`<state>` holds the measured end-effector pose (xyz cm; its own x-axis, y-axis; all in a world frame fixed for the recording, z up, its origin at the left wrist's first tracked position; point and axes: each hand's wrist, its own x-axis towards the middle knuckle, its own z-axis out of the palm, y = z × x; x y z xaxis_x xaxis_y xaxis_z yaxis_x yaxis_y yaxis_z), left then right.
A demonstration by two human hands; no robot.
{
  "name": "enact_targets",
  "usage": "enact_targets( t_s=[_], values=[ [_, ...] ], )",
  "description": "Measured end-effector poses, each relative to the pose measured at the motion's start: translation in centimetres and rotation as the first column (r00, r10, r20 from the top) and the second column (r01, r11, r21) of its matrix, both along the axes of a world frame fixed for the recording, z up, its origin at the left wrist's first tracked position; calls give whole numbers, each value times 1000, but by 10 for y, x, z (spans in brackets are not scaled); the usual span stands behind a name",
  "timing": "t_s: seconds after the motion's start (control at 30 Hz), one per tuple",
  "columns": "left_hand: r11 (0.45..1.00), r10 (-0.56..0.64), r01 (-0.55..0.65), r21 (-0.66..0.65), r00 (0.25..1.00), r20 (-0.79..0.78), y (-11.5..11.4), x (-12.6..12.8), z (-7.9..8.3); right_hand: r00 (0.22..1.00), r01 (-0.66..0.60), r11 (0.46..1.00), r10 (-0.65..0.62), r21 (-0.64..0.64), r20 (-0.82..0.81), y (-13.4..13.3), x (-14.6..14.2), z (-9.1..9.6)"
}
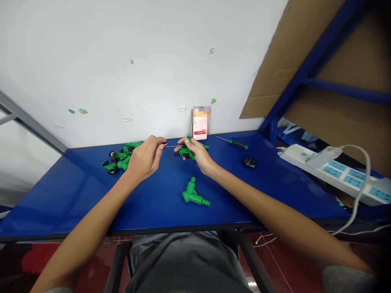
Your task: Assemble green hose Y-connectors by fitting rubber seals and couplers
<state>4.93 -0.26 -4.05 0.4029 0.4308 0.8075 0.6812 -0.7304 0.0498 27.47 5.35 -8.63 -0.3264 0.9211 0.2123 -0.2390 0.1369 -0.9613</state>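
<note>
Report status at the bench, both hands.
Left hand pinching thin red-tipped rod. Right hand gripping green plastic hose fitting. More green fittings piled left.

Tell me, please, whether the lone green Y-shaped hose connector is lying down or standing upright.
Lying down: the green Y-shaped hose connector rests with its arms spread along the blue workbench.

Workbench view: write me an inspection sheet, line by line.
Surface: glossy blue bench top.
Job's things: thin red-tipped metal pick; green plastic hose fitting.
Clutter: heap of green plastic fittings; green Y-shaped plastic fitting; green-and-black screwdriver; round black disc.
Grips: left hand pinches the pick; right hand clasps the fitting.
Cables: white cord from white power strip.
Surroundings: white wall; blurred upright card; cardboard in blue steel frame.
</note>
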Motion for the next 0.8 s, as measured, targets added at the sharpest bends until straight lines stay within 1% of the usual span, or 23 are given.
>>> enact_targets(
  t_s=[0.1, 0.23, 0.3, 0.37, 0.47, 0.53, 0.7, 0.77, 0.8],
  values=[
    [999, -25, 25, 24, 1000, -10, -2, 2, -1, 1000, 21, 1000, -21, 9, 1, 0, 0, 0],
    [994, -109, 109, -27, 994, -3, -3, 4, 1, 999, 45, 999, -45, 11, -9, 1, 0, 0],
    [991, -124, 124, -45, 992, 2, -3, 4, 1, 999, 48, 999, -47, 11, -13, 1, 0, 1],
    [997, -72, 71, -40, 997, -13, -3, 4, 0, 999, 52, 999, -52, 15, -15, 1, 0, 1],
    [998, 66, -66, -12, 996, -63, -2, 3, -1, 998, 60, 998, -59, 20, -16, 1, 1, 0],
    [996, 93, -93, 7, 992, -85, -2, 2, -2, 998, 59, 998, -59, 21, -16, 1, 1, 0],
    [998, -27, 39, 58, 981, -190, -2, 3, 1, 998, 68, 997, -68, 22, -13, 3, 2, -1],
    [997, -41, 55, 60, 975, -218, -1, 4, 1, 997, 76, 997, -76, 23, -13, 4, 2, -1],
    [998, -31, 43, 55, 977, -213, -1, 4, 1, 997, 78, 997, -77, 22, -13, 3, 2, -1]
  ],
)
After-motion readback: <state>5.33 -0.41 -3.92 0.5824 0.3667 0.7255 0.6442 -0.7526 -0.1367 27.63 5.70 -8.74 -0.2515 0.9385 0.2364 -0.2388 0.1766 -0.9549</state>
